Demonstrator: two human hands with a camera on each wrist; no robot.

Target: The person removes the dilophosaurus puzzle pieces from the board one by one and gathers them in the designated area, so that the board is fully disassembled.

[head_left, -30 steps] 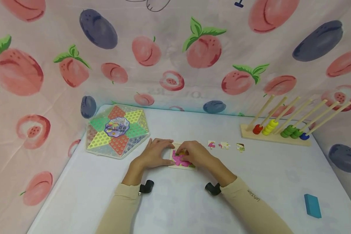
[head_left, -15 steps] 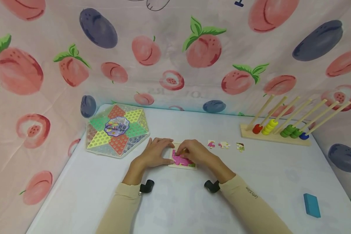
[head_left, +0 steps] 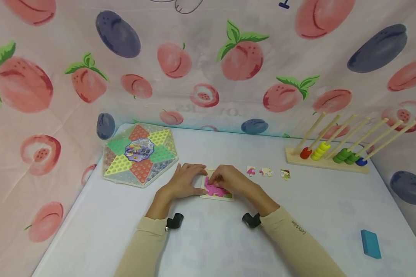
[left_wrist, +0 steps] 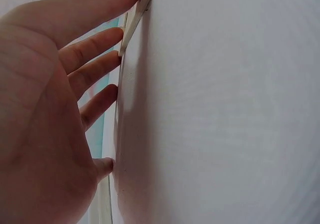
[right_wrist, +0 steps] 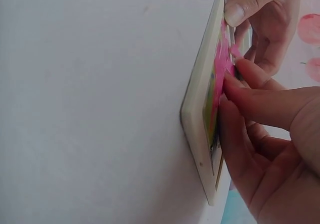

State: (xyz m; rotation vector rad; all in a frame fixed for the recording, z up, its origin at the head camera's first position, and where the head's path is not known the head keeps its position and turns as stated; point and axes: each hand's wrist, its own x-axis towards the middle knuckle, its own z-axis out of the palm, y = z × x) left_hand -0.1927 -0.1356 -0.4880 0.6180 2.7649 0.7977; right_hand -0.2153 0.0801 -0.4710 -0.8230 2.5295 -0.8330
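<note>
A small jigsaw puzzle in a pale wooden frame (head_left: 217, 198) lies on the white table, its picture mostly pink with some green. My left hand (head_left: 184, 181) rests at the frame's left side, fingers spread and fairly straight, the thumb pressing on the near-left rim. With bent fingers, my right hand (head_left: 233, 180) pinches a small pink puzzle piece (right_wrist: 235, 51) over the picture, its fingertips right at the surface. That hand hides the frame's far-right part. The frame's edge (left_wrist: 135, 22) shows beside the left thumb in the left wrist view.
Three loose puzzle pieces (head_left: 266, 172) lie right of the frame. A hexagonal Chinese checkers set (head_left: 138, 179) sits at the back left, and a wooden bead-counting stand (head_left: 327, 164) at the back right. A blue block (head_left: 370, 244) lies near the front right.
My right fingertips have shifted slightly over the picture, and an orange-green patch seen beneath them earlier is covered. The left hand stays at the frame.
</note>
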